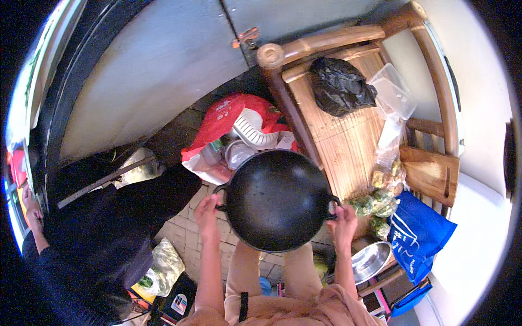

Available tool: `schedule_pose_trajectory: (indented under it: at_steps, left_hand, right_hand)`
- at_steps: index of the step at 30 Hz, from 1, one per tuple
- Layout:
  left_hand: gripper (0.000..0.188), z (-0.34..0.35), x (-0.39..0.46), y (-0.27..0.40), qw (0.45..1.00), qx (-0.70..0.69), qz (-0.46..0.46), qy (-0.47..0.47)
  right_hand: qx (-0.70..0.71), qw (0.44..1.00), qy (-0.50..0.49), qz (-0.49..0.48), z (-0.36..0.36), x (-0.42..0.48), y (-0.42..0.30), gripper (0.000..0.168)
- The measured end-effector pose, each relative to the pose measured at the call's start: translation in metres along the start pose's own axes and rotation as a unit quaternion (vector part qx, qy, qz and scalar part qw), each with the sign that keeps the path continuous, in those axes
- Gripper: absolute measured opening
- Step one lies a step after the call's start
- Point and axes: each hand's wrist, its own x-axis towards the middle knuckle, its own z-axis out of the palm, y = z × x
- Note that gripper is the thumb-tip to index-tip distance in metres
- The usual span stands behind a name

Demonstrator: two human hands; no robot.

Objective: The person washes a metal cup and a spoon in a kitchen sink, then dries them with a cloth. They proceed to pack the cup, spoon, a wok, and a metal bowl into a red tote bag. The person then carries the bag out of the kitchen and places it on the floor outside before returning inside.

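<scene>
A black wok [277, 199] with two loop handles hangs in front of my legs, its bowl facing up at me. My left hand [209, 211] grips the loop handle on the left. Around the right loop handle my right hand [343, 220] is closed. Just beyond the wok's far rim stands a red and white shopping bag [222, 118], partly covered by it. A white slotted plastic piece [257, 132] and a round clear container [239, 154] show in the bag's mouth.
A bamboo bench [326, 126] on the right carries a black plastic bag [342, 87], clear plastic boxes [392, 91], bagged vegetables [375, 202], a blue bag [420, 236] and a steel bowl [372, 261]. A person in dark clothes [102, 240] is close on my left, near a filled plastic bag [168, 265].
</scene>
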Motion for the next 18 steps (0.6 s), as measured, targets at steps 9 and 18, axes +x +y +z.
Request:
schedule_pose_trajectory:
  at_steps: [9, 18]
  left_hand:
    - [0.023, -0.080, 0.037, 0.034, 0.993, 0.030, -0.024, 0.108]
    - [0.023, -0.063, 0.090, -0.069, 0.975, -0.138, -0.148, 0.096]
  right_hand:
    - [-0.213, 0.968, -0.117, -0.066, 0.130, 0.034, -0.008, 0.015]
    - [-0.359, 0.887, -0.093, -0.275, 0.176, 0.094, -0.087, 0.014]
